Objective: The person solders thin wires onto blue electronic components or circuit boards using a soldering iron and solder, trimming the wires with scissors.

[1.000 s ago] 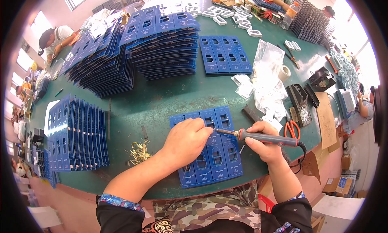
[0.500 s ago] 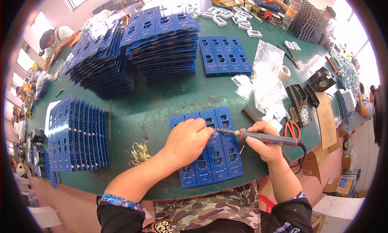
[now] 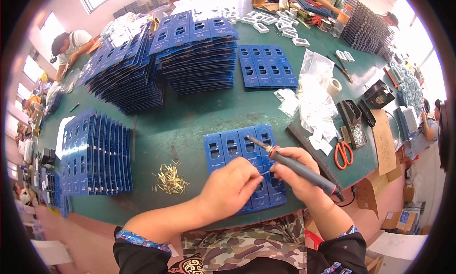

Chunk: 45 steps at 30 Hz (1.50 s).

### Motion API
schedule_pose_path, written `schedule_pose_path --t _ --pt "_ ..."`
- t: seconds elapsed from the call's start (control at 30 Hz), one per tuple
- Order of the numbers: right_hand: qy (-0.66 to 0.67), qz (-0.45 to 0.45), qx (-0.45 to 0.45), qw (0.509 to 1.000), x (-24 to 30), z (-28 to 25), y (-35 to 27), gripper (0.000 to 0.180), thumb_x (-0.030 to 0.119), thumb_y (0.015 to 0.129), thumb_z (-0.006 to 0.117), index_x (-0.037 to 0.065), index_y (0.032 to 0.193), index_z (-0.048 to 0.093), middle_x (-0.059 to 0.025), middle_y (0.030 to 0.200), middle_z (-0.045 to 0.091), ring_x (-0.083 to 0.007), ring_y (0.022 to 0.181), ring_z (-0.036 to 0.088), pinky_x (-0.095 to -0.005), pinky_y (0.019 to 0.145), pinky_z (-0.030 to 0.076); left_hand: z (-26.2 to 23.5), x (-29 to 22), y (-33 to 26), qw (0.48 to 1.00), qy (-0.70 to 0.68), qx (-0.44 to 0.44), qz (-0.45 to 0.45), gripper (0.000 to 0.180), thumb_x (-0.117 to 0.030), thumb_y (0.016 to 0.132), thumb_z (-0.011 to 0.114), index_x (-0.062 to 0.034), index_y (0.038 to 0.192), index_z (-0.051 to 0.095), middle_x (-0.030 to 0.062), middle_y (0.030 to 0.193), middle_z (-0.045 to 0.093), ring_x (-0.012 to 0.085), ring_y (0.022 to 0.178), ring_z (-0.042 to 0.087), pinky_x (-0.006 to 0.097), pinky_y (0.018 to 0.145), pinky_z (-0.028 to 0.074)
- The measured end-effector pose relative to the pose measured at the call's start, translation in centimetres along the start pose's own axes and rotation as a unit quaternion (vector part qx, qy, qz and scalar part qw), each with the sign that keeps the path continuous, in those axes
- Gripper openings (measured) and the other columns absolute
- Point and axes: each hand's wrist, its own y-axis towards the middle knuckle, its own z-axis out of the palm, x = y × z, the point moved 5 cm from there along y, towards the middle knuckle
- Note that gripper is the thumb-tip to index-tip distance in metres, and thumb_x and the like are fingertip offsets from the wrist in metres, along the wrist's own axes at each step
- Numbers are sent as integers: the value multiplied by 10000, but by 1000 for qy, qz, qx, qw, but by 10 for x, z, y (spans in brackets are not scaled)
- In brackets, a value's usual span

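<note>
A blue circuit board panel [image 3: 214, 164] with several rectangular cutouts lies on the green table before me. My right hand [image 3: 299, 179] is closed round the grey handle of a soldering iron [image 3: 304, 170]. Its metal tip points up and left over the panel's upper part. Low over the panel, my left hand [image 3: 232, 186] is closed in a pinch, its fingertips close to my right thumb. A thin pale strip [image 3: 267, 172] shows between the two hands; which fingers grip it I cannot tell. Both hands cover much of the panel's lower half.
Thin gold-coloured pins [image 3: 170, 179] lie heaped left of the panel. Tall stacks of blue panels [image 3: 199, 69] stand behind, with an upright row [image 3: 95, 153] at left. Orange-handled scissors [image 3: 343, 155], plastic bags [image 3: 316, 93] and a black fan [image 3: 378, 93] are at right. Other people sit around the table.
The soldering iron's tip has lifted off the panel and now points up and left. My left hand has moved down and slightly right, towards my right fingertips.
</note>
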Motion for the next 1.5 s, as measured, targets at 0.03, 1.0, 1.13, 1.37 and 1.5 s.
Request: schedule_pose_path --t 0.03,1.0,1.13,1.37,1.5 --pt "2 -7 7 1000 0 5 -2 320 6 900 673 18 1198 559 -119 1190 642 -140 960 648 -269 821 535 3 -3 -2 1000 -24 -15 3 150 -23 836 706 -43 884 565 108 831 586 282 708 593 358 611 488" --pt "-147 -40 -46 987 -8 -6 33 165 81 850 710 -22 964 647 -80 890 700 -97 780 616 -258 702 495 -36 64 -1 983 180 -36 -26 118 -71 861 654 -46 975 673 105 867 599 309 775 626 393 667 520" --pt "-132 -25 -52 990 -12 -7 33 166 84 850 712 -21 962 650 -83 892 701 -100 779 616 -261 703 495 -36 64 0 982 186 -40 -16 121 -74 856 657 -48 973 673 104 866 597 309 774 624 398 665 521" --pt "-149 -33 -43 987 -13 -7 34 166 89 852 713 -16 965 652 -83 895 705 -100 775 617 -259 705 494 -35 65 1 980 194 -35 -14 123 -71 851 658 -52 971 674 100 862 595 303 768 625 398 657 521" --pt "-142 -38 -37 988 -11 -5 34 166 95 854 712 -17 962 651 -92 901 713 -105 775 622 -261 703 496 -35 64 1 979 200 -35 -11 119 -72 848 663 -53 965 679 95 854 593 301 753 623 396 644 520"
